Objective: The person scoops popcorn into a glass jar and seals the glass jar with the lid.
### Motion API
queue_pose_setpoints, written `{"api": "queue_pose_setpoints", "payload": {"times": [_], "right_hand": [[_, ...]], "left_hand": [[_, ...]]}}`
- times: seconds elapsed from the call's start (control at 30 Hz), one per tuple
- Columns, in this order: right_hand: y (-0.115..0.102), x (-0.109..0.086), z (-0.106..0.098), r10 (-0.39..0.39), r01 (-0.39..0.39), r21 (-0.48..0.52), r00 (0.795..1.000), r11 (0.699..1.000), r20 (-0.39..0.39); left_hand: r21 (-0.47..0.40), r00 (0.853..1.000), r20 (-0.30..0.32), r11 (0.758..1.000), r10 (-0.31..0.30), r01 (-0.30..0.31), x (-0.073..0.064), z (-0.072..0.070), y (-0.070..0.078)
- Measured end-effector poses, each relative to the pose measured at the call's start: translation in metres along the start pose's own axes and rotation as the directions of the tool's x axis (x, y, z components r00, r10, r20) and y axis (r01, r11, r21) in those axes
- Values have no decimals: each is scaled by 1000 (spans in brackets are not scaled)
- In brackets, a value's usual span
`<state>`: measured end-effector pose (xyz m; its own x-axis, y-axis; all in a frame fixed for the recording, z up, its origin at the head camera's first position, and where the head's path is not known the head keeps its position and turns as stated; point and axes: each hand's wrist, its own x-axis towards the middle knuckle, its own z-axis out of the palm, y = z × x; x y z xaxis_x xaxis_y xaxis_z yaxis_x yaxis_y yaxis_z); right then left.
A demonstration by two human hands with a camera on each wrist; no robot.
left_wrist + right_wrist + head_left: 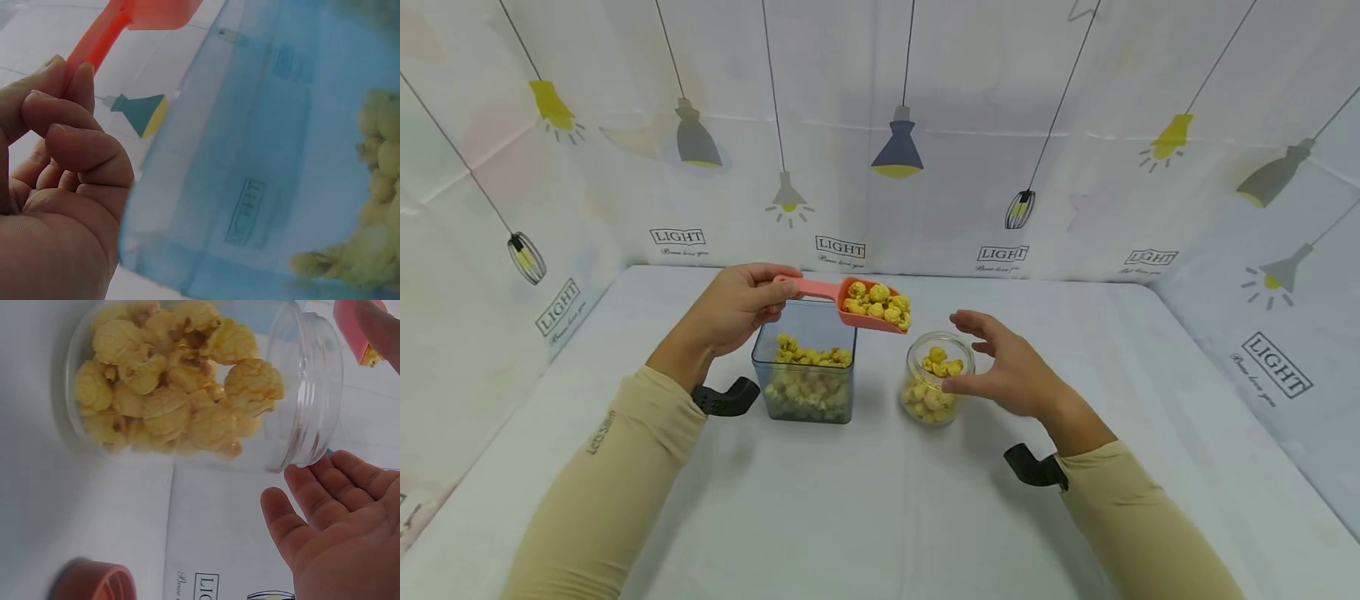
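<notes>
My left hand (739, 307) pinches the handle of a coral-red scoop (820, 288) between thumb and fingers. Yellow popcorn (877, 305) fills the scoop, which is held level in the air between a bluish clear box (808, 408) and a glass jar (919, 367). The box holds more popcorn (375, 250) in its lower part. Beside the open-mouthed jar, my right hand (1011, 371) spreads its thumb and fingers around the rim side; whether it touches the glass I cannot tell. Popcorn (169, 394) fills much of the jar.
A reddish round lid (94, 582) lies beyond the jar in the right wrist view; in the head view it is hidden. A white cloth covers the table (865, 517), and a lamp-printed sheet (820, 108) hangs behind it.
</notes>
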<state>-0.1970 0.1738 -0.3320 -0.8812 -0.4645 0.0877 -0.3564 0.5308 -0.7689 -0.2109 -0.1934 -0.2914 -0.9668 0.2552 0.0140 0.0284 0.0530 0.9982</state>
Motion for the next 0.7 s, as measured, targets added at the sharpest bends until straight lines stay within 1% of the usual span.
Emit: {"api": "queue_pose_setpoints", "payload": {"times": [0.23,0.33,0.5,0.7], "right_hand": [[8,-1,5,15,-16,51,1000,999,5],[9,-1,7,35,-35,67,999,997,10],[9,-1,10,69,-69,73,998,995,12],[13,-3,12,97,-97,76,995,992,13]], "left_hand": [[40,1000,13,999,-26,26,7,13,2],[53,999,17,998,-38,37,11,20,2],[107,998,32,993,-48,44,16,29,1],[149,997,33,987,-69,63,19,36,1]]}}
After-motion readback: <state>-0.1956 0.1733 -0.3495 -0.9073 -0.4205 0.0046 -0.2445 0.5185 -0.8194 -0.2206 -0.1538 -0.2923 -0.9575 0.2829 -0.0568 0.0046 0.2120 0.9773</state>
